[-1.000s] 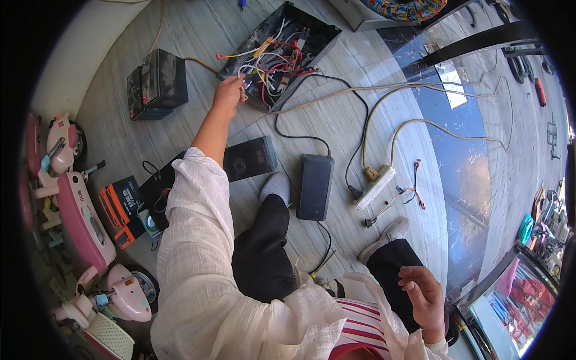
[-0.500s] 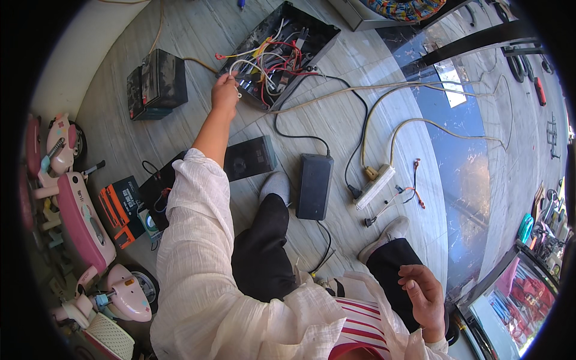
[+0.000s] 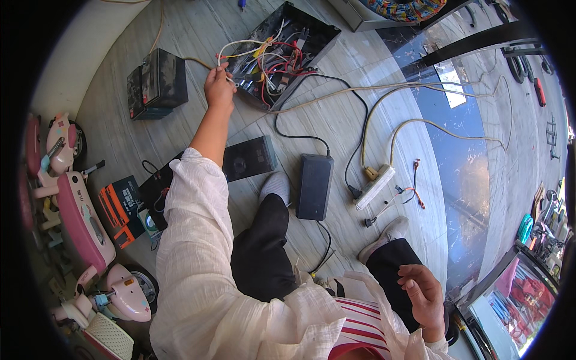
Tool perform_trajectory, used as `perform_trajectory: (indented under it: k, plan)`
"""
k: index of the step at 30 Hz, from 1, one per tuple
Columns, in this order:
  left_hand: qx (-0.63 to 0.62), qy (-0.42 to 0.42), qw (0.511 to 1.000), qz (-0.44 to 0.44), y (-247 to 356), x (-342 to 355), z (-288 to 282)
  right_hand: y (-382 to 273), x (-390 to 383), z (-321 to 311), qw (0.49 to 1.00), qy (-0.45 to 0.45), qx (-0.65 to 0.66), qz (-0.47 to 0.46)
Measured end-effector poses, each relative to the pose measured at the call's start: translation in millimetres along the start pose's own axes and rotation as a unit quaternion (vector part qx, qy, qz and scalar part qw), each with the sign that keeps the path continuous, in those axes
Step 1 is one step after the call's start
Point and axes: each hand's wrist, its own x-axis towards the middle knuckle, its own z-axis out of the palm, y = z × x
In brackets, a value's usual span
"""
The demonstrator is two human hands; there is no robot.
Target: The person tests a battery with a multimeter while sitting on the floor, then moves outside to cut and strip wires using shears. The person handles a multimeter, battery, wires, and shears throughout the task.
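My left hand (image 3: 219, 88) is closed round a white wire (image 3: 233, 43) at the near left corner of a black box (image 3: 321, 37). The wire arches from my fingers into the box, where red, yellow and white wires (image 3: 271, 60) lie tangled among tools and small parts. A red lead end sits beside my fingertips. Low on the right, by my knee, my right hand (image 3: 425, 297) hangs with loosely bent fingers apart and nothing in it. On the floor between my feet lies a black charger brick (image 3: 315, 187) with a black cord.
Black batteries (image 3: 157, 84) stand left of the box. A white power strip (image 3: 376, 187) with plugs and a short lead (image 3: 415, 180) are on the right. Orange-black cartons (image 3: 123, 207) and a pink ride-on toy (image 3: 84, 219) line the left. Cables cross the floor.
My left hand has shifted slightly left and up, drawing the white wire into a wider arch out of the box. My right hand stays where it was.
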Motion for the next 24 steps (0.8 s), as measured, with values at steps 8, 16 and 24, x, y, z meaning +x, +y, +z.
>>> perform_trajectory:
  k: [8,16,24]
  plan:
    - [0.208,-0.048,0.976,-0.049,-29,18,39,-3,4,-1,1.0,0.001,0.001,0.007]
    - [0.742,-0.189,0.641,0.052,-46,-15,74,-3,10,-3,1.0,0.008,0.01,0.012]
    - [0.559,-0.199,0.803,0.051,-63,18,55,-8,10,-7,1.0,0.004,-0.001,0.005]
